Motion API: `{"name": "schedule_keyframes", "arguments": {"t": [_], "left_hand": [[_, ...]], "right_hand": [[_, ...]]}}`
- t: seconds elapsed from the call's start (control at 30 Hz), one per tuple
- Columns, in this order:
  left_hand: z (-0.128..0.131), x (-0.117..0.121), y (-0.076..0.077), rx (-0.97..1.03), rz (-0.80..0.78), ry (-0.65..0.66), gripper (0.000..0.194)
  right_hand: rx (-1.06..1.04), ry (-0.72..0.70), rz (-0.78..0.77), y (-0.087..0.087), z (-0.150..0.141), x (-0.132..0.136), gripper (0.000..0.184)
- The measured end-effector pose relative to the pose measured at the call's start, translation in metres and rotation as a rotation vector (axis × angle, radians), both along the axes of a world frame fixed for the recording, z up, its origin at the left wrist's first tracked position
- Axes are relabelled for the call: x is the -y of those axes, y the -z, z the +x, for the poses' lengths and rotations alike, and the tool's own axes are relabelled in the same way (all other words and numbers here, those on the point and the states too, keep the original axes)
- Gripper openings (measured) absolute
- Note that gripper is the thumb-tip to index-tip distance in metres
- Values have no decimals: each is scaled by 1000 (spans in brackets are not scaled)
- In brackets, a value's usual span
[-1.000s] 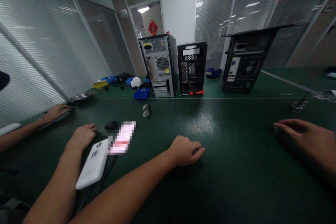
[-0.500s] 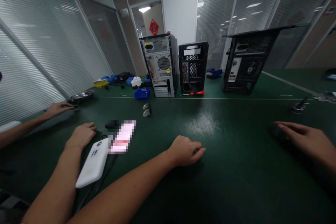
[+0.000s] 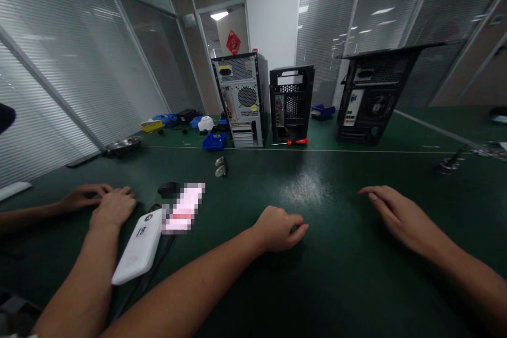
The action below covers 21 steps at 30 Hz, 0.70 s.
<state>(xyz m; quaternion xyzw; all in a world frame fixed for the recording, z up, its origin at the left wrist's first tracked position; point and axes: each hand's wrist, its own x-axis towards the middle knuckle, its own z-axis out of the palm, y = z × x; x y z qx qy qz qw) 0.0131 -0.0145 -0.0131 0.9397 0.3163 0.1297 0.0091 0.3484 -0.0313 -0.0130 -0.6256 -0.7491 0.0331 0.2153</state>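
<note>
My left hand point(image 3: 279, 228) rests on the green tabletop point(image 3: 328, 274) with its fingers curled and the thumb bent toward the forefinger. No object shows in it. My right hand point(image 3: 400, 214) is over the right side of the table, fingers stretched out toward the left, holding nothing I can see. Left of my forearm lie a white power strip point(image 3: 138, 248) marked 18, a black item point(image 3: 169, 189) and a blurred-out pink rectangle point(image 3: 186, 208). A small pair of silvery, rounded items point(image 3: 221, 167) lies farther off.
Three computer cases point(image 3: 240, 100) stand at the back, with a red-handled screwdriver point(image 3: 297, 142) before the middle one. Blue trays point(image 3: 214, 141) sit nearby. At left, a co-worker's hands point(image 3: 113, 208) rest close together. A metal dish point(image 3: 123, 145) lies beyond them.
My right hand has moved left, farther into view. One co-worker's hand has drawn nearer, beside the other hand at left. My left hand stays nearly still.
</note>
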Motion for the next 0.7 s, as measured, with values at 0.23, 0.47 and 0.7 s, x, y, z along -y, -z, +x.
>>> {"name": "schedule_keyframes", "arguments": {"t": [0.23,0.47,0.7], "left_hand": [[1,1,0,7,-55,23,31],[4,3,-2,-29,-83,86,25],[5,4,1,32,-96,40,24]], "right_hand": [[44,-353,41,-5,-111,40,45],[26,-473,115,0,-127,43,32],[62,-457,242,6,-119,36,36]]}}
